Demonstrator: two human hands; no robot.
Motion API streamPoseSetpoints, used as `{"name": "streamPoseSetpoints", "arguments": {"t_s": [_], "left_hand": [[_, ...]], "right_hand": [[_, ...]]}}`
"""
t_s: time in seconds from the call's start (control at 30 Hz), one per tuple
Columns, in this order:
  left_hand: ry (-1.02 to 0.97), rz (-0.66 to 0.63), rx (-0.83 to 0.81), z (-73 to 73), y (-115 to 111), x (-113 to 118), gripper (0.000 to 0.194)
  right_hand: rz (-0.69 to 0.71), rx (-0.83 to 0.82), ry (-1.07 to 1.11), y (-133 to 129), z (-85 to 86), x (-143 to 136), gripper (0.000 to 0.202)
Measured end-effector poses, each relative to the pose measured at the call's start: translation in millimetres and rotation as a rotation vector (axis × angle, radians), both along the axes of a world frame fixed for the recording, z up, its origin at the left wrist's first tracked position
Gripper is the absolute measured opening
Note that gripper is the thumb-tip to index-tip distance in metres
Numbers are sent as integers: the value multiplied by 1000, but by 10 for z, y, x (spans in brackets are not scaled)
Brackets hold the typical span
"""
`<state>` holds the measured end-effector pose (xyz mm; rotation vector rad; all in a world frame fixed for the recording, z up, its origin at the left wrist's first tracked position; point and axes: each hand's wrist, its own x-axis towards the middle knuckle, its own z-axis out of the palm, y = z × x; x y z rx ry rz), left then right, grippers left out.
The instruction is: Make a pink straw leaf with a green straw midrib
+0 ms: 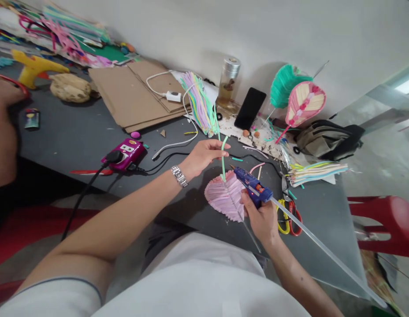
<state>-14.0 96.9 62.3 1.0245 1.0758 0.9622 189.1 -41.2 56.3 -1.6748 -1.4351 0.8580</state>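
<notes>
Left hand (pixel 204 156) pinched on the green straw (pixel 223 160) – upright, foot on the pink leaf fan (pixel 226 200) on the counter (pixel 75 136) – with right hand (pixel 262 218) closed round the glue gun (pixel 254 187), nozzle just right of that foot.

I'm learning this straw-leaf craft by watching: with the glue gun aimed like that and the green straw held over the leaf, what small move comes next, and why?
Probably press the green straw down onto the pink leaf. The left hand pinches the straw upright with its lower end at the leaf's top, and the right hand holds the glue gun with its nozzle right beside that end, so the joint looks ready to be set.
</notes>
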Motion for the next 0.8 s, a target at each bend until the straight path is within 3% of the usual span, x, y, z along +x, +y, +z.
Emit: {"name": "streamPoseSetpoints", "arguments": {"t_s": [0.13, 0.27, 0.4, 0.8], "left_hand": [[-35, -25, -19, 25, 38, 3, 20], [-51, -29, -29, 34, 57, 21, 30], [-33, 2, 1, 6, 85, 26, 21], [-227, 38, -64, -9, 150, -12, 34]], "right_hand": [[-7, -2, -15, 29, 84, -16, 51], [-10, -17, -21, 43, 130, -27, 51], [-20, -5, -21, 55, 119, -32, 49], [-47, 49, 75, 230, 212, -170, 49]]}}
